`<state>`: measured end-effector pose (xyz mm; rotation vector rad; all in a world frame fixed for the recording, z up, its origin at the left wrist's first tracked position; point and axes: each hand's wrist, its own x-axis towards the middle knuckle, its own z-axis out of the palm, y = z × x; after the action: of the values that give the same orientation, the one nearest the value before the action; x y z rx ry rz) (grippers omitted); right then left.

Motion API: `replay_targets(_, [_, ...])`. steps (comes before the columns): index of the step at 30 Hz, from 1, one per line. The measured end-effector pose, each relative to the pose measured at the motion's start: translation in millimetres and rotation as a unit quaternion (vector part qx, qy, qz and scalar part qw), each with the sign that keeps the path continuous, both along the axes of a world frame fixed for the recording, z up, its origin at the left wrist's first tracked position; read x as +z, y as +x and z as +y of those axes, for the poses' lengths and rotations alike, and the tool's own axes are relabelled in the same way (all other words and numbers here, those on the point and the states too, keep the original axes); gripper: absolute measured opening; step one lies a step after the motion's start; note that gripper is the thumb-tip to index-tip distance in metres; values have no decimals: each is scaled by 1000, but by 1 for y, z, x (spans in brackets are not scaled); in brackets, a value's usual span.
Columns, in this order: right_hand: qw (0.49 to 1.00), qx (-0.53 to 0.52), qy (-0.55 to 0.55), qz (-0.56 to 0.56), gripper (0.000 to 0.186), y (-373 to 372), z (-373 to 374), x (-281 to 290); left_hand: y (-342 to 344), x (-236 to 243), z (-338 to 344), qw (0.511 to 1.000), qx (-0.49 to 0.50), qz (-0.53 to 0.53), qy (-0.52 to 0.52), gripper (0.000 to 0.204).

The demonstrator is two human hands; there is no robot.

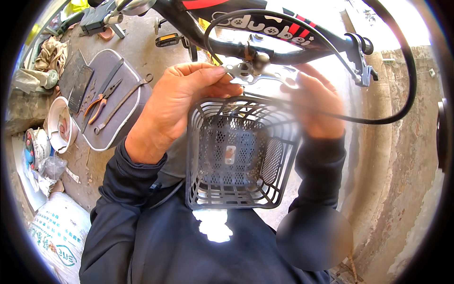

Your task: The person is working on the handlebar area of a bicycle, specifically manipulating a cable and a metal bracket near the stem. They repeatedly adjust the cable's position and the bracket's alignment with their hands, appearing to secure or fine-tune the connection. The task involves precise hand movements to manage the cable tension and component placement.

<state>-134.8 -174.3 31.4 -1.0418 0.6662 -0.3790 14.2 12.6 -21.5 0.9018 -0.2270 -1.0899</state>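
Note:
My left hand [172, 97] pinches the left end of a flat silver metal plate [257, 74] with several holes. At the plate's right end, the thumb and fingers of my right hand [321, 102] close on it; that hand is partly blurred. The plate lies just below the handlebar stem [257, 52] of a bicycle, where a rounded bolt head or knob is blurred. Directly below my hands, a black plastic bicycle basket [194, 156] faces up with its open top, resting against my lap. My left fingers are close to its upper rim.
A black cable [411, 71] loops around on the right. To the left, a grey padded seat [118, 80] bears pliers [99, 102] and a spanner [120, 106]. Beside it stand a white bucket [53, 137] and a white sack [61, 227]. A concrete wall [411, 156] rises at right.

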Motion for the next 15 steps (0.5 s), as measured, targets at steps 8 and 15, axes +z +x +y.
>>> replay_targets(8, [999, 46, -17, -16, 32, -5, -4, 2, 8, 2, 1, 997, -47, 61, -29, 21])
replay_targets(15, [997, 65, 1, -38, 35, -9, -2, -2, 18, -7, -1, 994, -64, 73, -44, 20])
